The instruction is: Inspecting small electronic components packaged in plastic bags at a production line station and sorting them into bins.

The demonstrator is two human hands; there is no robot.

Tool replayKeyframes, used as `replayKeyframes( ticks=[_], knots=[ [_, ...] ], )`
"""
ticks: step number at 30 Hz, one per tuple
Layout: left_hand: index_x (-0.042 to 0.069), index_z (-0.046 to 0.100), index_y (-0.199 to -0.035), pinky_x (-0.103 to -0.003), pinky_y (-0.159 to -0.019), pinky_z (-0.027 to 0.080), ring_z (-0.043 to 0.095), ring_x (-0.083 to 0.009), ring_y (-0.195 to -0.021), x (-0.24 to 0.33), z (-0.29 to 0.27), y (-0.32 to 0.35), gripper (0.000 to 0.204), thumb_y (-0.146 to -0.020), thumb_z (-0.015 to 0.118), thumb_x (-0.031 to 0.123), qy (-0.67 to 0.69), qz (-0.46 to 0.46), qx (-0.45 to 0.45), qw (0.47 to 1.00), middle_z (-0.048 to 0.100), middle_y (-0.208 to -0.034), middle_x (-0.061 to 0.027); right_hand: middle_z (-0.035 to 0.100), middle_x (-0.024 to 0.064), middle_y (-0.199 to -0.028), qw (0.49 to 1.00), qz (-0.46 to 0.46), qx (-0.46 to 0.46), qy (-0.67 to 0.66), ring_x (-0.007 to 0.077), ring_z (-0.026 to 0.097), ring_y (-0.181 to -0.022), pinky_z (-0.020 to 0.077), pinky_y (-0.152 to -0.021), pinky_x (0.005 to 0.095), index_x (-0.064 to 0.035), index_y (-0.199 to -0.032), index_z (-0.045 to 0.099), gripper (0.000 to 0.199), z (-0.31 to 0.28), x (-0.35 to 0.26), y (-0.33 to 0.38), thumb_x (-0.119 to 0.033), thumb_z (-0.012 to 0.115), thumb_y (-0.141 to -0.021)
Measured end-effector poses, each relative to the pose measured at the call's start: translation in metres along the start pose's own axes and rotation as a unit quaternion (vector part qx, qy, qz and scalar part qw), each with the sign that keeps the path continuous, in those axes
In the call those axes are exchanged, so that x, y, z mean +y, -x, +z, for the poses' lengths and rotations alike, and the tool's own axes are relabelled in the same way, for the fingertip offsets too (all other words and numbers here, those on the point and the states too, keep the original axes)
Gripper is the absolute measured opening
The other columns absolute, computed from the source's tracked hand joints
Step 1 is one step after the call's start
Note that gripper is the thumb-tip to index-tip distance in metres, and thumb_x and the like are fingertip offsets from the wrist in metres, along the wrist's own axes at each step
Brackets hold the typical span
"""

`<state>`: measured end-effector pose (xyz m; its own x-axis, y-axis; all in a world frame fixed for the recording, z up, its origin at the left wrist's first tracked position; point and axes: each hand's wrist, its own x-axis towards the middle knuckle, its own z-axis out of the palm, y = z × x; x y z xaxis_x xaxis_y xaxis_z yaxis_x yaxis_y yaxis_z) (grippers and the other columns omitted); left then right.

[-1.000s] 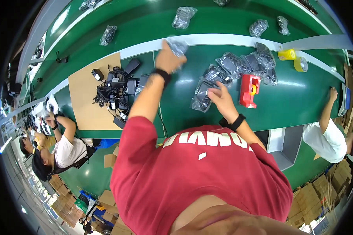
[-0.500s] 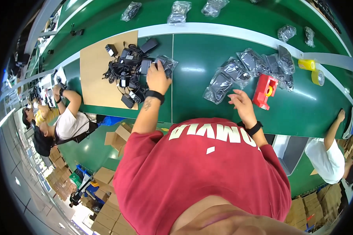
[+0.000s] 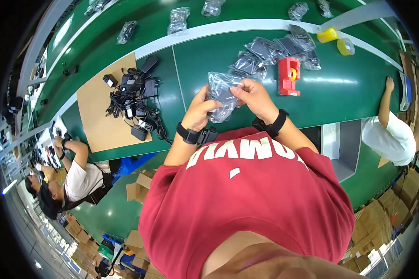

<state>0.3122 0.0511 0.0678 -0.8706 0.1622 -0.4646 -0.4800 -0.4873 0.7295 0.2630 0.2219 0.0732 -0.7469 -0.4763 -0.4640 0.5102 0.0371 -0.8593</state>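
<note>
Both my hands hold one clear plastic bag [image 3: 221, 93] with a dark item inside, just above the near edge of the green table [image 3: 349, 93]. My left hand [image 3: 200, 110] grips its lower left side. My right hand [image 3: 253, 95] pinches its upper right edge. Each wrist wears a black band. Left of my hands, a tangle of black power adapters with cables [image 3: 134, 102] lies on a brown cardboard sheet [image 3: 98, 118]. Behind my hands lies a pile of similar bagged items [image 3: 274, 51].
A red tape dispenser [image 3: 288, 76] stands right of my hands, with two yellow tape rolls [image 3: 337, 41] farther back. More bagged items [image 3: 178, 21] lie beyond a white strip. One person [image 3: 388, 130] works at the right, others [image 3: 75, 179] sit at the left. Cardboard boxes [image 3: 140, 188] stand on the floor.
My left hand left the adapter pile and came back toward me. My right hand drew in from the bag pile. Both now hold one bag together in front of my chest.
</note>
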Motion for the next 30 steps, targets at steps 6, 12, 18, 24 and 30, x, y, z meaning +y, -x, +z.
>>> replayKeyframes(
  ticks=[6, 12, 18, 24, 30],
  knots=[
    [-0.003, 0.035, -0.119, -0.030, -0.079, 0.045, 0.052, -0.0209, -0.097, -0.016, 0.013, 0.009, 0.050, -0.073, 0.053, 0.006, 0.076, 0.031, 0.064, 0.995, 0.049, -0.107, -0.0127, 0.056, 0.0011, -0.070, 0.997, -0.059, 0.011, -0.052, 0.0074, 0.053, -0.063, 0.0457, -0.055, 0.0211, -0.0034, -0.075, 0.053, 0.015, -0.005, 0.012, 0.011, -0.017, 0.059, -0.080],
    [-0.009, 0.032, -0.121, -0.033, -0.081, 0.042, 0.052, -0.0271, -0.099, -0.021, 0.023, 0.012, 0.063, -0.076, 0.061, 0.023, -0.470, 0.223, 0.086, 0.850, 0.050, -0.108, -0.0241, 0.059, 0.0037, -0.071, 0.985, -0.116, 0.116, 0.048, 0.0086, 0.055, -0.061, 0.0470, -0.054, 0.0207, -0.0011, -0.073, 0.055, 0.011, -0.006, 0.014, 0.023, -0.009, 0.062, -0.077],
    [-0.001, 0.031, -0.123, -0.029, -0.079, 0.043, 0.051, -0.0181, -0.096, -0.018, 0.036, 0.004, 0.073, -0.065, 0.071, 0.017, -0.343, 0.154, -0.029, 0.926, 0.051, -0.105, -0.0147, 0.059, 0.0069, -0.071, 0.990, -0.099, 0.101, -0.011, 0.0112, 0.058, -0.063, 0.0490, -0.056, 0.0223, -0.0001, -0.074, 0.053, 0.013, -0.011, 0.010, 0.039, -0.006, 0.064, -0.073],
    [0.000, 0.028, -0.124, -0.026, -0.080, 0.042, 0.047, -0.0138, -0.096, -0.026, 0.045, 0.012, 0.081, -0.059, 0.074, 0.017, -0.152, -0.014, -0.158, 0.975, 0.047, -0.106, -0.0068, 0.060, 0.0059, -0.072, 0.993, 0.045, -0.036, -0.101, 0.0111, 0.059, -0.061, 0.0503, -0.056, 0.0227, -0.0026, -0.076, 0.050, 0.014, -0.037, 0.006, 0.048, -0.006, 0.064, -0.074],
    [-0.001, 0.027, -0.124, -0.027, -0.079, 0.042, 0.049, -0.0149, -0.091, -0.035, 0.052, 0.009, 0.072, -0.065, 0.067, 0.004, -0.108, -0.075, -0.119, 0.984, 0.046, -0.104, -0.0071, 0.060, 0.0057, -0.074, 0.991, 0.001, -0.056, -0.119, 0.0124, 0.059, -0.063, 0.0501, -0.058, 0.0239, -0.0024, -0.080, 0.053, 0.011, -0.053, 0.015, 0.047, -0.007, 0.062, -0.076]
  ],
)
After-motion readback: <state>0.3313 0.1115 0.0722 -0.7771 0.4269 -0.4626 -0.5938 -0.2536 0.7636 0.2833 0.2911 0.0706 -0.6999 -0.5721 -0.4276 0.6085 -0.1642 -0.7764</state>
